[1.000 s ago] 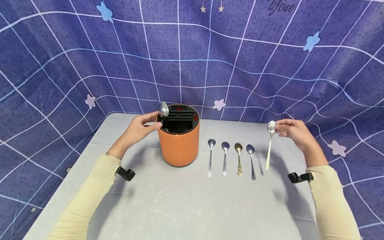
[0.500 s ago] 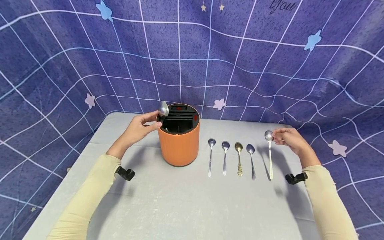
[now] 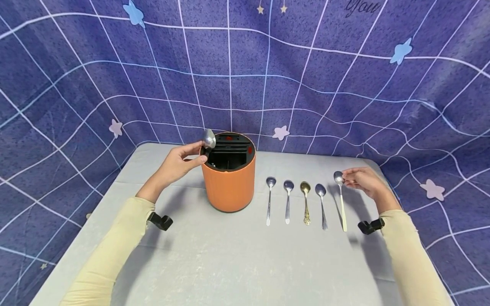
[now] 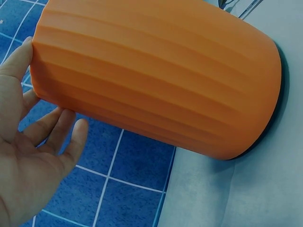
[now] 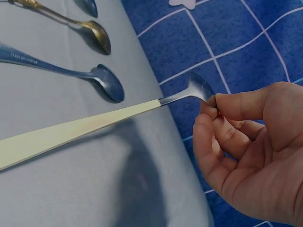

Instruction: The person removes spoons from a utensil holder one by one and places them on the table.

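Note:
An orange cylindrical utensil holder [image 3: 229,191] with a black slotted top stands on the table. My left hand [image 3: 177,163] holds its left rim between thumb and fingers; in the left wrist view the fingers [image 4: 68,135] lie against the ribbed wall. One metal spoon [image 3: 209,138] stands in the holder, bowl up, beside these fingers. My right hand [image 3: 363,179] pinches the bowl of a cream-handled spoon [image 3: 342,202]. Its handle points towards the table's front; in the right wrist view the bowl [image 5: 201,87] is partly covered by thumb and fingertips.
Between the holder and right hand, several spoons lie in a row: two silver spoons [image 3: 270,182] [image 3: 288,185], a gold ornate spoon [image 3: 306,189] and a dark silver spoon [image 3: 321,191]. A purple starry cloth [image 3: 245,93] hangs behind the grey-covered table [image 3: 249,255].
My right hand has moved down and left with the cream-handled spoon, bringing it near the table beside the row. The left hand and holder have stayed put.

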A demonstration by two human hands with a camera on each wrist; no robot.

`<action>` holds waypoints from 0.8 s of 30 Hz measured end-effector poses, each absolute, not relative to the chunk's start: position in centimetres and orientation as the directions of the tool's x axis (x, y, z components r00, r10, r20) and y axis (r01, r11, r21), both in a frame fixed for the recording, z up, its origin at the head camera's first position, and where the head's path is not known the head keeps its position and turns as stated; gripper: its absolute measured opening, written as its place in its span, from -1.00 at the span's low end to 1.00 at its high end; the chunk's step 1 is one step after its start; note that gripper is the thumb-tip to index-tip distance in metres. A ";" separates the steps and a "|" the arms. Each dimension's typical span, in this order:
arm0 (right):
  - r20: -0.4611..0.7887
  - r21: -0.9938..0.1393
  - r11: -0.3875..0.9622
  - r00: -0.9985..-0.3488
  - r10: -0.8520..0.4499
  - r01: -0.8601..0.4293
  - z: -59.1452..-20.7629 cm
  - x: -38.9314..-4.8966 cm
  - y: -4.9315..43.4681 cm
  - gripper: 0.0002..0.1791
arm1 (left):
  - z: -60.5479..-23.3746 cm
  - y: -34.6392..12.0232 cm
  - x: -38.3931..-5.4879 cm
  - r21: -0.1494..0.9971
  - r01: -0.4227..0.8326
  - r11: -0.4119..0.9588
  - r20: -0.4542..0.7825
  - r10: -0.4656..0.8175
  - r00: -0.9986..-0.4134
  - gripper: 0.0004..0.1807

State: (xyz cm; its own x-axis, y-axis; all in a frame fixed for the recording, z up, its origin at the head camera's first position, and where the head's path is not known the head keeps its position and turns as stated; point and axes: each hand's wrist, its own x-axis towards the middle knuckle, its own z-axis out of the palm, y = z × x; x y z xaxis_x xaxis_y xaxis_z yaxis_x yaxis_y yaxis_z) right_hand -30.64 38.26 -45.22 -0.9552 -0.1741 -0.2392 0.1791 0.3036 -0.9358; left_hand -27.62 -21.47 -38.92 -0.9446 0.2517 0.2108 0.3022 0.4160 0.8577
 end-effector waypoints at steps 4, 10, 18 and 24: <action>-0.261 -0.930 0.307 -0.951 -0.169 0.201 -46.0 -30.8 38.5 -0.82 | -39.0 -21.5 -27.7 0.861 0.301 0.409 0.211 0.252 -0.944 -0.34; -0.278 -0.928 0.300 -0.947 -0.159 0.222 -46.8 -30.6 38.8 -0.80 | -39.0 -21.6 -27.7 0.861 0.296 0.414 0.203 0.254 -0.946 -0.34; -0.296 -0.924 0.292 -0.946 -0.132 0.249 -48.1 -30.5 39.1 -0.74 | -39.0 -21.6 -27.7 0.862 0.289 0.415 0.196 0.252 -0.948 -0.33; -0.302 -0.928 0.267 -0.944 -0.131 0.259 -49.2 -30.7 39.2 -0.71 | -39.0 -21.5 -27.7 0.864 0.296 0.406 0.205 0.254 -0.945 -0.34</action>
